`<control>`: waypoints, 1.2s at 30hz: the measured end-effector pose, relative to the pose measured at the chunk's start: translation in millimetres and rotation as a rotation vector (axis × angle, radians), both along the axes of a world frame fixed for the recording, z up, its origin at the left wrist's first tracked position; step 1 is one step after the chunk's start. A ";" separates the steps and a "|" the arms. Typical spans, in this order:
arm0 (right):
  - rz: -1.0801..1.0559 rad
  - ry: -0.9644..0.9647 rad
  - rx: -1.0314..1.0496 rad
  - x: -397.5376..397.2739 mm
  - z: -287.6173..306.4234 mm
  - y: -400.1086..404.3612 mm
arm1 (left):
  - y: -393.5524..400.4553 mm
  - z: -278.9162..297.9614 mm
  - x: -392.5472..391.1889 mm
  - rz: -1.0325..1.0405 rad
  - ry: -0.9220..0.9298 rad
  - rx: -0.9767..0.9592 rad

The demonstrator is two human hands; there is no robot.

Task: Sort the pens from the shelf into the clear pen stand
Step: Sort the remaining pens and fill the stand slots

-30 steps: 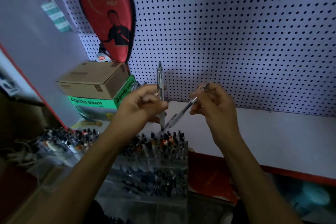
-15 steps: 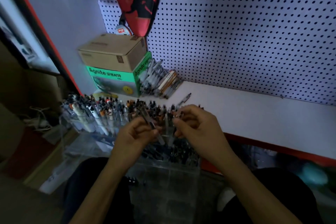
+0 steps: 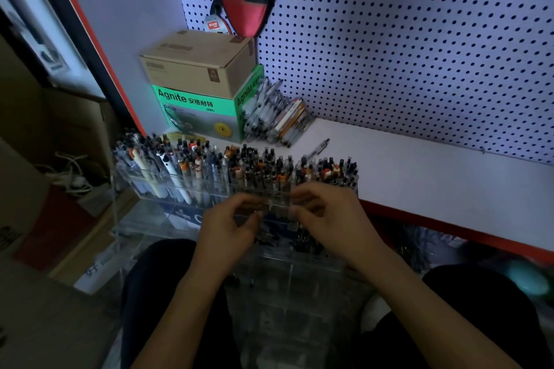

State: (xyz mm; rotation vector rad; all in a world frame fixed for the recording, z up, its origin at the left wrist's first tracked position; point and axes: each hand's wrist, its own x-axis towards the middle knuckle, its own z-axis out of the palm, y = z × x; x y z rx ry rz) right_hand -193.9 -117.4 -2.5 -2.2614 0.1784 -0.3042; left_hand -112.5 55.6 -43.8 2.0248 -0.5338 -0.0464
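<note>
Clearly these pens are light, stiff and slick, so I'd pinch one mid-barrel. Both my left hand [image 3: 230, 223] and right hand [image 3: 325, 214] curl over the clear pen stand [image 3: 168, 189]; whether either pinches a pen I cannot tell. More pens [image 3: 278, 117] lie on the shelf [image 3: 434, 177].

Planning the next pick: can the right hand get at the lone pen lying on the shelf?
Probably yes. The lone pen lies in the open on the shelf, just past the pen stand, with nothing over it; the right hand is close.
</note>
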 end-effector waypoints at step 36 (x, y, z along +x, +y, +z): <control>0.031 0.301 -0.015 147.7 -22.1 -134.2 | -177.6 60.7 170.4 -0.339 -0.326 0.919</control>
